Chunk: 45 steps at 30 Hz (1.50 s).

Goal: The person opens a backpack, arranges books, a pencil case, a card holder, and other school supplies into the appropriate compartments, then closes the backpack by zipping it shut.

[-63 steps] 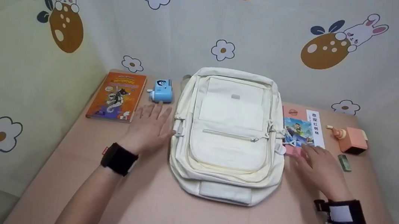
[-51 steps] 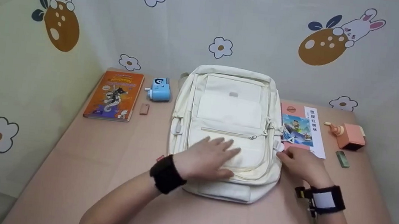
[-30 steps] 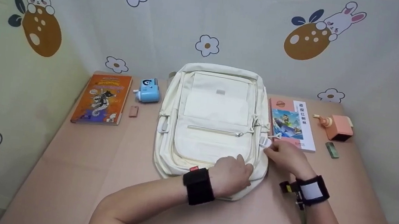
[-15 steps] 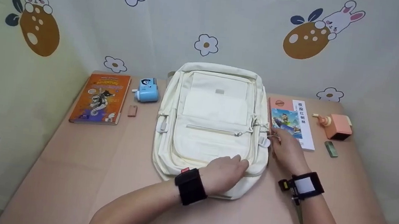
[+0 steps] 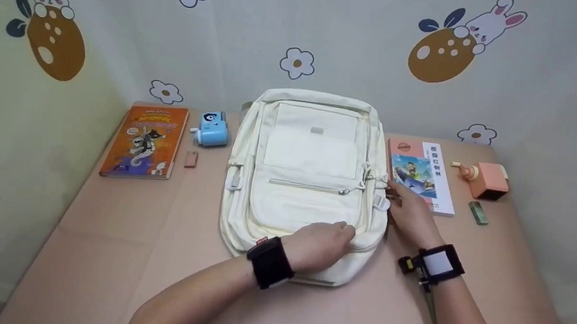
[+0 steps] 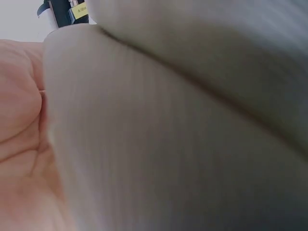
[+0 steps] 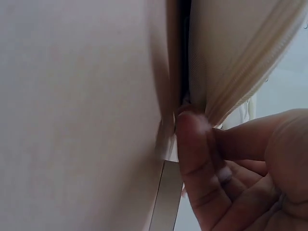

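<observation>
One backpack (image 5: 311,202), two books (image 5: 145,141) (image 5: 416,172)

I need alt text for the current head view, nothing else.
A cream backpack lies on a peach table, a person's left grip at its lower front, right grip at its right side. An orange book and blue crank device lie left; a second book and pink crank device lie right.

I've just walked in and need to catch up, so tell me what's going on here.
A person is handling a cream backpack lying on a table. Their left hand rests on its lower front; whether it grips is unclear. Their right hand pinches at the backpack's right side, though exactly which part is hidden. An orange book and blue sharpener lie to the left, a pink-and-white book and pink sharpener to the right.
</observation>
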Available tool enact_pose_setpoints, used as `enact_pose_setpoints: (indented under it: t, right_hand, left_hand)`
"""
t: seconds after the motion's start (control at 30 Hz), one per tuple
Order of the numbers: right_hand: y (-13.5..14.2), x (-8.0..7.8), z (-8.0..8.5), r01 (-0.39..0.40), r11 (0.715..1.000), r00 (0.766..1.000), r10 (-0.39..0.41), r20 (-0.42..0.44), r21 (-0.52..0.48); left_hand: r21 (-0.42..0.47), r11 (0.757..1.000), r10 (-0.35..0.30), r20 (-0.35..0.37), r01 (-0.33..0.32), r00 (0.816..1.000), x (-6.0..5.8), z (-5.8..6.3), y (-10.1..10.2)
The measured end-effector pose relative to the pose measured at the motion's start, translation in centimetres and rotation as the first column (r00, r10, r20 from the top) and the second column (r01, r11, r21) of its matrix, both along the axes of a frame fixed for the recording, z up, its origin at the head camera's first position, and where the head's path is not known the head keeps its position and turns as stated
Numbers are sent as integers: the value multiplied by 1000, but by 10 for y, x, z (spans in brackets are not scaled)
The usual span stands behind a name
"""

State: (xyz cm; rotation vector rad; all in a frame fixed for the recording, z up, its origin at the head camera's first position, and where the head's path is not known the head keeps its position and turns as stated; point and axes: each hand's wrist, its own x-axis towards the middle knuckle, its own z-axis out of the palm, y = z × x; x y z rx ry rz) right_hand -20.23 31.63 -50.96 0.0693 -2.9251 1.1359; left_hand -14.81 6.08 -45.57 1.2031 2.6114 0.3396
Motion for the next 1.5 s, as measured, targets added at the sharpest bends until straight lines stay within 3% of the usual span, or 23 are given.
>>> enact_pose_setpoints:
  t: [0.3,0.73,0.9,1.07,1.5]
  right_hand:
    - [-5,1,5,40,988,998,-31,-62,147]
    - [-2,14,18,42,974,997,-25,-78,224]
    - [1,19,21,20,967,996,2,-86,254]
    - [1,27,26,0,966,999,11,-40,260]
    - [-8,50,39,-80,962,996,68,53,263]
  left_hand:
    - [8,999,-41,-73,41,997,2,-2,0]
    - [-28,999,-40,-29,39,999,1,1,4]
    - [-39,998,-48,-68,45,997,3,1,3]
    - [-37,998,-57,-94,53,994,2,1,3]
    - [-53,998,-37,-4,37,999,-2,3,1]
